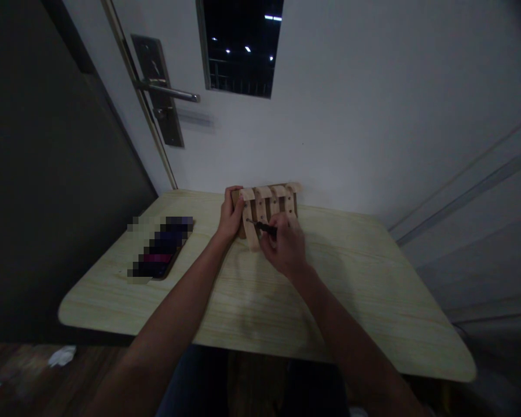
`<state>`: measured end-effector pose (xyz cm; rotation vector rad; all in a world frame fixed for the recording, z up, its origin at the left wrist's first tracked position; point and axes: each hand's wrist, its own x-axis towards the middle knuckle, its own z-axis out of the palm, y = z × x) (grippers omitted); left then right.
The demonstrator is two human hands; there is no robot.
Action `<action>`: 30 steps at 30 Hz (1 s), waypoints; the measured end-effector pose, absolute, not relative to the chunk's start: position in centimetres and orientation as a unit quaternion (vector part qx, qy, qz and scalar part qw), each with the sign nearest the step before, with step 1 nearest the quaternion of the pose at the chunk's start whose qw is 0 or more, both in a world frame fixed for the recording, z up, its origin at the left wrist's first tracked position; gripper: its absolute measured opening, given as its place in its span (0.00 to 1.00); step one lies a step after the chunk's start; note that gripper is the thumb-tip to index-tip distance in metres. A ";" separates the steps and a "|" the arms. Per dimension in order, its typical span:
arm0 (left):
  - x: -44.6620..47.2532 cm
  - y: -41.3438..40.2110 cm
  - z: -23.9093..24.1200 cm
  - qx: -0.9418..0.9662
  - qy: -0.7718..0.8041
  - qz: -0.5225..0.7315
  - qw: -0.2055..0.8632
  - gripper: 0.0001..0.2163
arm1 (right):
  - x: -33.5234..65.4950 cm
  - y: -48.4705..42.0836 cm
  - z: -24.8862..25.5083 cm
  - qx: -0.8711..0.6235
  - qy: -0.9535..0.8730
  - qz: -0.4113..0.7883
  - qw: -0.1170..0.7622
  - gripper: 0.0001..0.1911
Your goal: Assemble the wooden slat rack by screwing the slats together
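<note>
A small wooden slatted rack (pixel 272 202) stands on its edge at the back middle of the pale wood table (pixel 351 289). My left hand (pixel 230 217) grips the rack's left end, fingers wrapped round it. My right hand (pixel 284 246) is closed on a small screwdriver (pixel 263 227) with a dark handle. The screwdriver's tip touches one of the left slats.
A dark phone-sized object (pixel 162 248), blurred out, lies on the table's left part. Behind the table is a white door with a metal lever handle (pixel 169 92) and a dark window (pixel 241 46). A dark wall is at the left. White scraps (pixel 61 355) lie on the floor.
</note>
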<state>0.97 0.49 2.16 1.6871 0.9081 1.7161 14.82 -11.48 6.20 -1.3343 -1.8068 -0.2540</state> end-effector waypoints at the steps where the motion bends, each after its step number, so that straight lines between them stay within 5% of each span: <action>1: 1.0 0.5 2.2 0.630 0.337 0.640 0.282 0.20 | 14.8 -11.4 6.2 -0.540 -0.723 -0.102 0.419 0.06; 10: 0.9 0.7 2.1 0.634 0.339 0.637 0.278 0.18 | 14.8 -11.5 6.1 -0.591 -0.702 -0.135 0.375 0.17; 19: 0.9 0.6 2.0 0.629 0.346 0.639 0.279 0.21 | 14.7 -11.8 6.8 -0.568 -0.709 -0.109 0.404 0.08; 30: 0.8 0.3 2.4 0.638 0.339 0.632 0.280 0.20 | 14.7 -11.5 5.8 -0.576 -0.716 -0.131 0.371 0.14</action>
